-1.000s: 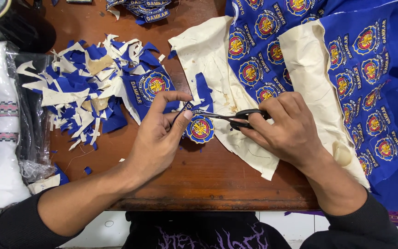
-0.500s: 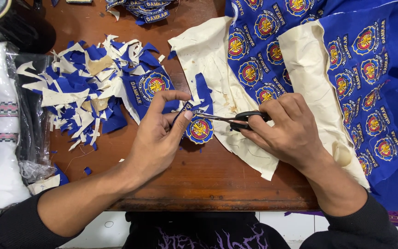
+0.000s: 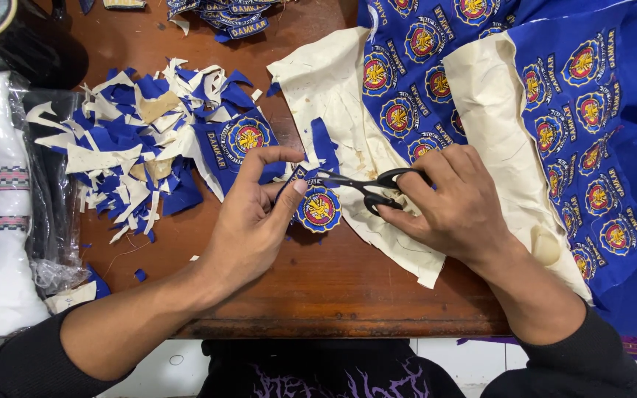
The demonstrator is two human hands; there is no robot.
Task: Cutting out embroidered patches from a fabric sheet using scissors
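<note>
Left hand (image 3: 248, 221) pinching a round embroidered patch (image 3: 319, 209) between thumb and fingertips, held just above the brown wooden table (image 3: 318, 287), near its front edge. Right hand (image 3: 451, 203) closed through the loops of black scissors (image 3: 359, 186), thumb and fingers threaded in, blades (image 3: 331, 177) meeting the top rim of the patch (whether parted or pressed together, cannot tell). A strip of blue cloth (image 3: 324, 144) rising from the patch's upper edge beside the blades. Under the right hand, a big blue sheet of embroidered emblems (image 3: 554, 110) with cream backing (image 3: 333, 88) folded outward, spread over the right side of the table. Left of the hands, a heap of blue and cream offcuts (image 3: 127, 147), with another cut emblem (image 3: 243, 140) lying at its right edge, close to the left thumb. Farther left, a folded white garment in clear plastic (image 3: 1, 221), touching the heap. Black sleeves at both forearms.
</note>
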